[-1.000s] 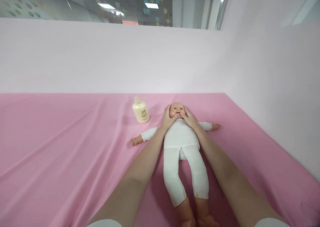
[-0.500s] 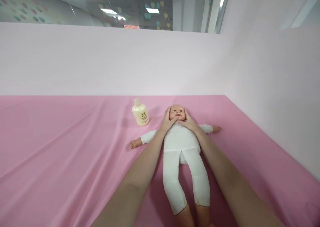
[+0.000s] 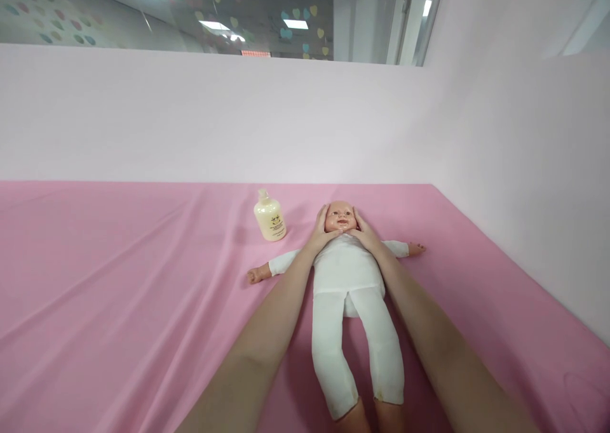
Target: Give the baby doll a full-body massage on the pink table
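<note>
A baby doll (image 3: 349,268) with a white cloth body lies face up on the pink sheet, its arms spread and its legs toward me. Its bare, shiny head is cupped between my two hands. My left hand (image 3: 323,231) curves along the left side of the doll's face, thumb across the chin. On the other cheek rests my right hand (image 3: 365,231), fingers up beside the head and its thumb also at the chin. Left of the doll's head stands a pale yellow pump bottle (image 3: 270,217) with dark print, apart from my hands.
The pink sheet (image 3: 119,280) covers the surface, with long folds on the left. White walls (image 3: 214,115) rise at the back and right. Above the back wall is a window (image 3: 267,14) with heart-shaped stickers and light reflections.
My thumbs have slid down from beside the doll's mouth to the lower chin. The fingers stay along the sides of its head. The whole view has shifted slightly.
</note>
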### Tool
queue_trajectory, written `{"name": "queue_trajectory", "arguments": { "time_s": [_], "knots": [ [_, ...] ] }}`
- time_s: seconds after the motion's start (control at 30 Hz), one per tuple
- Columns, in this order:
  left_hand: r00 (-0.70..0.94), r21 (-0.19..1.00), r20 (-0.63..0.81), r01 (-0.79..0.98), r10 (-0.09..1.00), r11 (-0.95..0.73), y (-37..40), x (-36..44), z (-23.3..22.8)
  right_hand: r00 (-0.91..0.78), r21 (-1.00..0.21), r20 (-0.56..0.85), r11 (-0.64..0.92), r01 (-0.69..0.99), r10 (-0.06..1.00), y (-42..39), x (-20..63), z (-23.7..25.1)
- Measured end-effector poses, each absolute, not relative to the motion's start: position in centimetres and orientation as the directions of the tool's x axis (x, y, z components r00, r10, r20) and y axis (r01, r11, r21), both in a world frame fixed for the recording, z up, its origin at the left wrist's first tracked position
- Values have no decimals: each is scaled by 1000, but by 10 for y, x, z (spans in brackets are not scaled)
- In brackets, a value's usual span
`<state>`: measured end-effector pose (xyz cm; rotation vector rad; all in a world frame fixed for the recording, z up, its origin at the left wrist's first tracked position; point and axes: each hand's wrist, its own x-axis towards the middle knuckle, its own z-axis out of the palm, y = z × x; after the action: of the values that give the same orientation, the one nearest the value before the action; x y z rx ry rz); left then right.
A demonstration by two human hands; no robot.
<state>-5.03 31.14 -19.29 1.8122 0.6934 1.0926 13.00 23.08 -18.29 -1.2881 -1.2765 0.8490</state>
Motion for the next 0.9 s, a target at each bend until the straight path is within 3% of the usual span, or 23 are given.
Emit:
{"name": "queue_trajectory", "arguments": {
  "time_s": [0.43,0.7,0.9],
  "knots": [
    [486,889,401,-1,776,-459,328,-51,-201,174,-980,176,155,127,969,230,129,-179],
    [456,916,399,-172,796,-361,330,-45,-208,180,-986,164,153,71,970,234,130,-183],
    [456,889,447,-129,769,-440,328,-46,-208,164,-985,164,151,86,973,235,132,-184]
  ]
}}
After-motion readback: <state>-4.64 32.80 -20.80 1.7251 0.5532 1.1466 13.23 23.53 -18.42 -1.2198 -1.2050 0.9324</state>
